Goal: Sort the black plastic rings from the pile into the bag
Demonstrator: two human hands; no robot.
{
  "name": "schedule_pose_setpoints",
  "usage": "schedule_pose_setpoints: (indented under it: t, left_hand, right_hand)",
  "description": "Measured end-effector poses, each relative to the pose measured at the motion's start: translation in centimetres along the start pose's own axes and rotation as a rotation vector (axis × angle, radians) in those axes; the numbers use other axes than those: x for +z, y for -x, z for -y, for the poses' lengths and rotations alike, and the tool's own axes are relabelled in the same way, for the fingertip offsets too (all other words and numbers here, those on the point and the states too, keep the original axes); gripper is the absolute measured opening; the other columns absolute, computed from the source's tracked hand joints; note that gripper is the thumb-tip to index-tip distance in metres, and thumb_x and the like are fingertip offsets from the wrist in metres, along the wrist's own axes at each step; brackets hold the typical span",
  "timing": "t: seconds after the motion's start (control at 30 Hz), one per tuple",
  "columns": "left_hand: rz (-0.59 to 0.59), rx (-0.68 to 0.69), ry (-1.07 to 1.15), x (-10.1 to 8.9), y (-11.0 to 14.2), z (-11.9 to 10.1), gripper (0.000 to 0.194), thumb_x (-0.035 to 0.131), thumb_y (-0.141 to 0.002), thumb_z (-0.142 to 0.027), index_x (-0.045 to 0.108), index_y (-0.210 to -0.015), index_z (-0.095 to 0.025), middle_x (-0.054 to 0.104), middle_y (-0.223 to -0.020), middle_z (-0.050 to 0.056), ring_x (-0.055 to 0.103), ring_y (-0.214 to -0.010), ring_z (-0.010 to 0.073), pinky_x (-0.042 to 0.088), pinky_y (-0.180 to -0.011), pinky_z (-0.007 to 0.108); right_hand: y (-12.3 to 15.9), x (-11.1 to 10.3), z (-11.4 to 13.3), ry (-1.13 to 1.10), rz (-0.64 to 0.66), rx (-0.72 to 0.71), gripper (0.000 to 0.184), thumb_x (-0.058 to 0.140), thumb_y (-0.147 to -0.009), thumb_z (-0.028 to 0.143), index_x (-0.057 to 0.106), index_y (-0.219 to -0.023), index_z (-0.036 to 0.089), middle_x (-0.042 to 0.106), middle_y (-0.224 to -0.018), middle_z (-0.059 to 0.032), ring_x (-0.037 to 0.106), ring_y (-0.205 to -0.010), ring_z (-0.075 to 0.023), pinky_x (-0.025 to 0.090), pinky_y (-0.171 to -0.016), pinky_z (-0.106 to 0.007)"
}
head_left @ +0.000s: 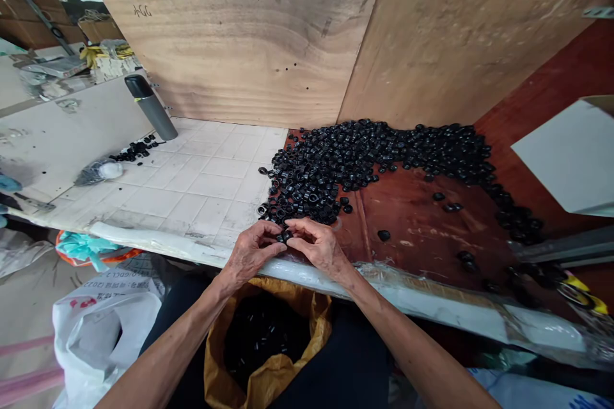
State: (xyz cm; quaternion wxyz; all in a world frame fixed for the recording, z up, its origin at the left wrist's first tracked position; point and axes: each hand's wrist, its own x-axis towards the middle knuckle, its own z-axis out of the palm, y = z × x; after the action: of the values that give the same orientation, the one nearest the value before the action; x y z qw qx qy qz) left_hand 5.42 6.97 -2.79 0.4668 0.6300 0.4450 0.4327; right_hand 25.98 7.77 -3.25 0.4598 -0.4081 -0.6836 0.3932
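Between my fingertips, just above the table's front edge, is a small black ring-shaped part (284, 237). My left hand (253, 247) pinches it from the left, thumb and index finger closed. From the other side my right hand (319, 244) grips it the same way. Its exact shape is partly covered by the fingers. Right behind the hands lies a large pile of similar black rings (330, 166), spreading back to the wooden board and off to the right. Below the hands an orange-yellow sack (268, 383) stands open between my legs, with many black parts in it.
A grey bottle (156, 112) stands tilted in view at the back left, near a few black bits (137, 150) and a small plastic bag (98, 171). Wooden boards (249, 57) wall the back. A white box (570, 153) is at right; a white bag (103, 326) hangs lower left.
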Motion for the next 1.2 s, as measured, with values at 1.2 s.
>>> schedule_pose_setpoints:
  t: [1.2]
  left_hand:
    - [-0.001, -0.015, 0.142, -0.08, 0.17, 0.28, 0.018, 0.08, -0.084, -0.032, 0.073, -0.093, -0.018, 0.072, -0.099, 0.005, 0.069, -0.093, 0.0186, 0.056, -0.088, 0.032]
  right_hand:
    - [0.29, 0.29, 0.37, 0.083, 0.002, -0.228, 0.018, 0.065, -0.09, 0.017, 0.07, -0.107, 0.022, 0.072, -0.099, -0.0057, 0.068, -0.086, -0.0192, 0.057, -0.081, -0.032]
